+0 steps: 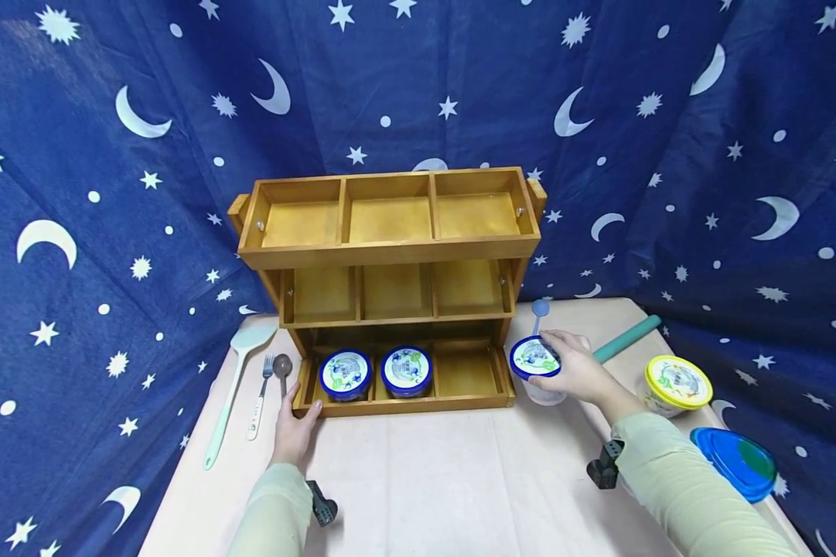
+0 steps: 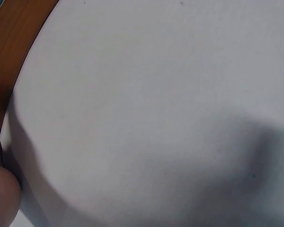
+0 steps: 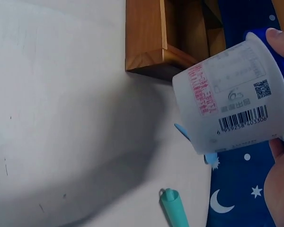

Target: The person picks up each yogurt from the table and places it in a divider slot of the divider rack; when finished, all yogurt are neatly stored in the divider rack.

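Note:
My right hand (image 1: 576,370) grips a white plastic tub with a blue-rimmed lid (image 1: 534,357) by its lid end, right of the wooden rack. In the right wrist view the tub (image 3: 232,99) is tilted, its barcode side showing and its base close to the rack's corner. The three-tier wooden rack (image 1: 390,251) has three compartments per tier. Two matching blue-lidded tubs, one at left (image 1: 346,374) and one in the middle (image 1: 407,370), sit in the bottom tier. At that tier's front left corner my left hand (image 1: 295,433) rests, fingers along the side and thumb at the front.
To the left lie a pale green spatula (image 1: 240,371), a fork (image 1: 260,402) and a brown spoon (image 1: 282,370). Right of the rack are a blue spoon (image 1: 540,309), a green roll (image 1: 626,339), a yellow-lidded tub (image 1: 677,384) and a blue-lidded container (image 1: 734,463). A starry curtain (image 1: 390,77) hangs behind.

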Demonstrator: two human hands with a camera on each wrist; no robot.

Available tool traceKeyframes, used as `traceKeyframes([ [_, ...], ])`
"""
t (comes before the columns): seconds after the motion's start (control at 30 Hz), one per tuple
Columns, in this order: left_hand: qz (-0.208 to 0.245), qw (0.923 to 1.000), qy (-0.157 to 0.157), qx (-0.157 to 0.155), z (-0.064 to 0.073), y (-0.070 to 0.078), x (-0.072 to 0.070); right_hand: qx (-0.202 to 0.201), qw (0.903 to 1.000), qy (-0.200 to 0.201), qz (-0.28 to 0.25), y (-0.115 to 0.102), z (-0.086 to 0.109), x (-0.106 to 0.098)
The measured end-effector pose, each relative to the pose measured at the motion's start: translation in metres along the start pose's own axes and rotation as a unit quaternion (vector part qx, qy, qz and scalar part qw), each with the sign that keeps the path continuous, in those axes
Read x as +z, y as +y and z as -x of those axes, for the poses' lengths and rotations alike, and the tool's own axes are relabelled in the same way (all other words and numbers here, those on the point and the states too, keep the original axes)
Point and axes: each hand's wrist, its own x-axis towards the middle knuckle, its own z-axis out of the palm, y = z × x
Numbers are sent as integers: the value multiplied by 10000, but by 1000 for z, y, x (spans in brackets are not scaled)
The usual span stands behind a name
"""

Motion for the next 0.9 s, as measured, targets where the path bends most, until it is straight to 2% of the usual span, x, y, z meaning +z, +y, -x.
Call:
traceKeyframes([
  [0.17,64,10000,18,12,0,1,0,-90,9997,185,-159,-7,-2,4],
  [0.43,113,9994,140,282,-2,-2,0,-419,9955,485,-698,-25,-8,17],
  [0.9,196,9989,220,374,-4,-5,2,-350,9929,620,-953,-36,-24,48],
])
